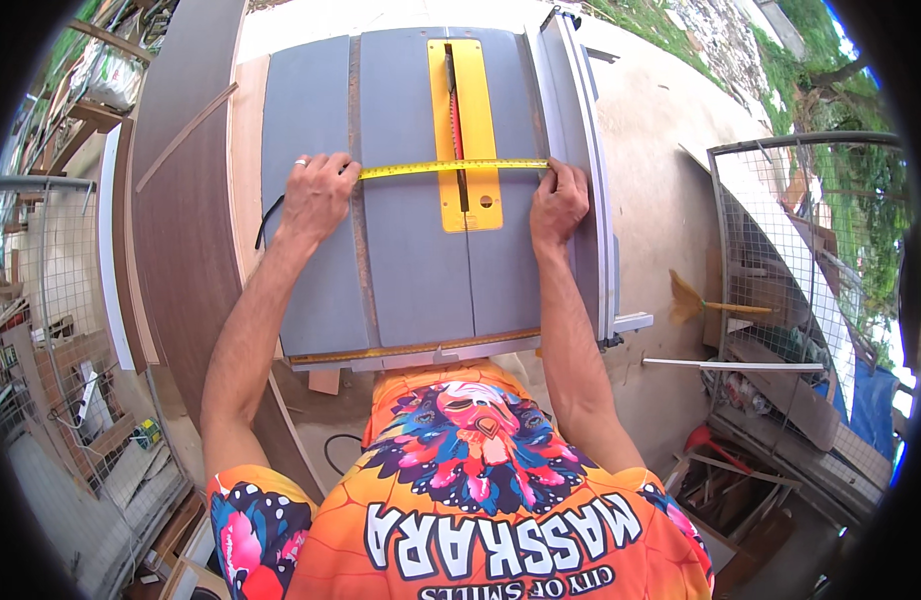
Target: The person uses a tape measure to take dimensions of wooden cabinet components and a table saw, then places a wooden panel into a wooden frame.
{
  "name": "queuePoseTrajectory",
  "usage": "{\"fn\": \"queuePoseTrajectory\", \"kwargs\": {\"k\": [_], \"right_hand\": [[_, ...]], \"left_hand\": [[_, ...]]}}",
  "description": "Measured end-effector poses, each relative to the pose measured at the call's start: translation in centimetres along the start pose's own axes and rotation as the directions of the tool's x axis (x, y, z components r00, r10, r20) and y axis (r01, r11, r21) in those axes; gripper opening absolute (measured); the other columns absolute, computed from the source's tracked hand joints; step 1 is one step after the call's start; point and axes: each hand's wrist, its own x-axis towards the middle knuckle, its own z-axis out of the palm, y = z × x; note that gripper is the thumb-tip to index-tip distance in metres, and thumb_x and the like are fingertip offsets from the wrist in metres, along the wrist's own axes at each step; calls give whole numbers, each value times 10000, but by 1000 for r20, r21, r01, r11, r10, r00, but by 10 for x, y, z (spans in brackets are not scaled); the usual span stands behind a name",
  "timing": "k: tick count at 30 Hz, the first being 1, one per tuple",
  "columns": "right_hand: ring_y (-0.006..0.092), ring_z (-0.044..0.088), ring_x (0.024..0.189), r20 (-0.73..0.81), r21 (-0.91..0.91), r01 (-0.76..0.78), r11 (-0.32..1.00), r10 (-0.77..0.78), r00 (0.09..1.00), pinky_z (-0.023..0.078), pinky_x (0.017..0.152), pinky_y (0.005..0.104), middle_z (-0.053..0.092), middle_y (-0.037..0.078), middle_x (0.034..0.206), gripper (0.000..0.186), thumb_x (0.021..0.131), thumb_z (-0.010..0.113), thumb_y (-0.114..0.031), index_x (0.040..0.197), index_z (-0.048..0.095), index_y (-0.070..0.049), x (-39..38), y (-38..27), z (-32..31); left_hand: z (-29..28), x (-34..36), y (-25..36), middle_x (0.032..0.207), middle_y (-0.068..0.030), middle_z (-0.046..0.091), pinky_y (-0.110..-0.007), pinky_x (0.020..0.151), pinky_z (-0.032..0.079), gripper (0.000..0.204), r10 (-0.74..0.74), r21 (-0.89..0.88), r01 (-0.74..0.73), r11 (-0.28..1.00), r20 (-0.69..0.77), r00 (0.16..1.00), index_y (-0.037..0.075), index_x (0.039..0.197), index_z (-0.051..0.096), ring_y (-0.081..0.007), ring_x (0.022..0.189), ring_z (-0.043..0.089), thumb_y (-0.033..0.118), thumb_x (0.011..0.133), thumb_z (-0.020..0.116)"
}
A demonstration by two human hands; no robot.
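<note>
A yellow tape measure [411, 170] is stretched across a grey table saw top [411, 270], passing over the yellow throat plate [476, 95] and the saw blade slot. My left hand [317, 197], wearing a ring, is closed at the tape's left end; the case is mostly hidden in the fingers. A black strap [268, 222] hangs beside that wrist. With thumb and fingers pinched, my right hand [561, 205] grips the tape's right end close to the metal rip fence [587, 130]. A red-sided saw blade [455, 125] shows in the slot.
Long brown boards [186, 230] lie left of the saw. Mesh panels stand at both sides, the right mesh panel [816, 200] with wood scraps behind it. A yellow broom [691, 298] and a white strip [736, 366] are at the right. A graduated front rail [421, 352] edges the saw.
</note>
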Motion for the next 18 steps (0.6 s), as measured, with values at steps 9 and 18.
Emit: {"fn": "queuePoseTrajectory", "kwargs": {"k": [9,18], "right_hand": [[376,708,903,22,16,22,1000,-22,1000,588,823,465,738,175,982,161,909,699,59,1027,784,-8,-1,0,-3],[224,670,734,123,149,21,989,-40,992,538,605,359,707,110,921,187,894,725,69,1026,793,-44,-16,-1,-49]], "left_hand": [[1,-4,-2,1063,-56,748,-432,847,543,217,2,23,-3,1000,47,999,86,1047,772,-256,911,724,15,875,658],[-61,-87,49,953,-101,714,-429,788,565,157,10,-126,14,992,190,982,89,1021,769,-289,861,733,130,884,705]]}}
